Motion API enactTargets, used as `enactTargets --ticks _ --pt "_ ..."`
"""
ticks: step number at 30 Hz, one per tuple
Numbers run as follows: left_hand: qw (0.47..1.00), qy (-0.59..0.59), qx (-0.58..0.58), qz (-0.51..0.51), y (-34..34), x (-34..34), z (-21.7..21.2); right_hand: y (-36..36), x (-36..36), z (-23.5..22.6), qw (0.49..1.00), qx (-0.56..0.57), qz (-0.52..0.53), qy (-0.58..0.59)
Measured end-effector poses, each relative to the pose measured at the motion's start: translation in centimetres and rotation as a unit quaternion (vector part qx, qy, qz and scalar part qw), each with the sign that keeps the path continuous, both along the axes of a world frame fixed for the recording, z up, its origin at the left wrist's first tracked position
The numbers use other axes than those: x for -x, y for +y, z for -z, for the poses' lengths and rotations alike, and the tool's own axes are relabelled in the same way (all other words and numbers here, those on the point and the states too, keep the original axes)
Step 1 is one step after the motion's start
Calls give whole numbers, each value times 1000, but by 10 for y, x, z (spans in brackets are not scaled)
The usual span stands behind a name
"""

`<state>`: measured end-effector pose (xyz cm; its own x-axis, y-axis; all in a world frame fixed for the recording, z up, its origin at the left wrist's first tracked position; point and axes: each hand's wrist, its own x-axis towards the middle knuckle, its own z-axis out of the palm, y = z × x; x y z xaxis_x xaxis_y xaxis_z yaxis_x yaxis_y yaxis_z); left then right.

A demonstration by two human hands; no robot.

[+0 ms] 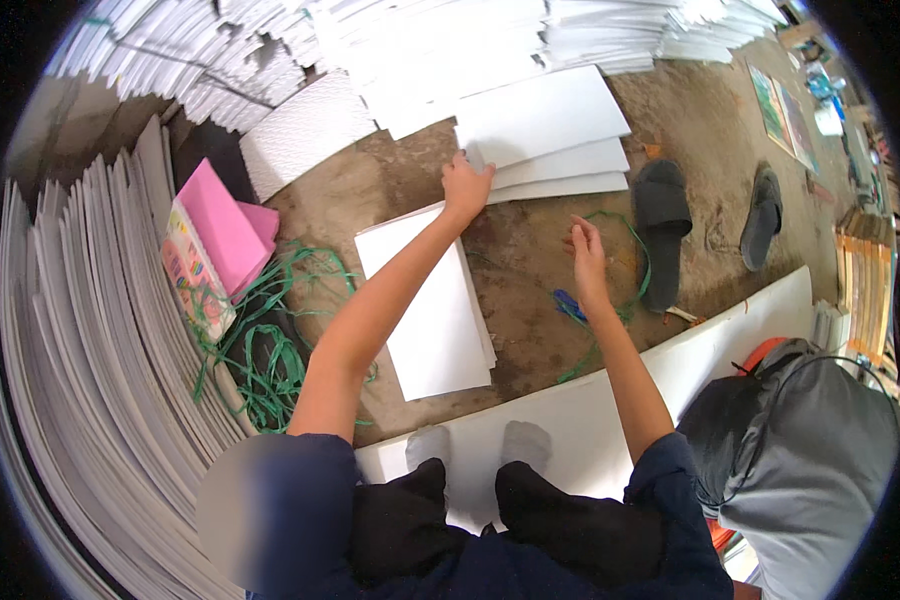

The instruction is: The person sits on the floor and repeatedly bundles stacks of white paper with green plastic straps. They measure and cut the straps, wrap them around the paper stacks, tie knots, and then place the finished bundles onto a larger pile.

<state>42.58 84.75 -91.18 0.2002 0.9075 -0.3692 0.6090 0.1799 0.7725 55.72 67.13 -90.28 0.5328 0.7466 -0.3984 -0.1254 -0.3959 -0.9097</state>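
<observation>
My left hand [467, 186] reaches to the left edge of a stack of white sheets [545, 115], its thumb and fingers apart at the edge. The sheets lie fanned, with lower ones showing at the near side. Closer to me, a narrower stack of white sheets [427, 310] lies under my left forearm. My right hand [588, 262] hovers over the floor with loosely bent fingers and nothing in it. Just below it are a small blue object [568, 305] and a strand of green plastic twine [646, 262].
Tall stacked sheets [90, 330] line the left, beside pink sheets [225, 230] and tangled green twine [270, 375]. More white stacks [420, 50] stand at the back. Black slippers [662, 230] lie right. Under my feet is a long white board [580, 410]; grey fabric [810, 440] sits lower right.
</observation>
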Motion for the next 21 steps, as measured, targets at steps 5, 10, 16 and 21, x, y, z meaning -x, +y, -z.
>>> enactTargets --ticks 5,10,16,21 --pt "970 -116 195 -85 26 -21 35 -11 -5 4 999 -1 41 23" --pt "965 -67 220 -124 39 -50 49 8 -10 2 997 -17 29 67" --pt "947 -67 242 -201 7 -95 -14 31 -26 12 982 -78 107 135" --pt "925 -254 224 -171 -15 -93 -30 41 -31 0 934 -120 191 276"
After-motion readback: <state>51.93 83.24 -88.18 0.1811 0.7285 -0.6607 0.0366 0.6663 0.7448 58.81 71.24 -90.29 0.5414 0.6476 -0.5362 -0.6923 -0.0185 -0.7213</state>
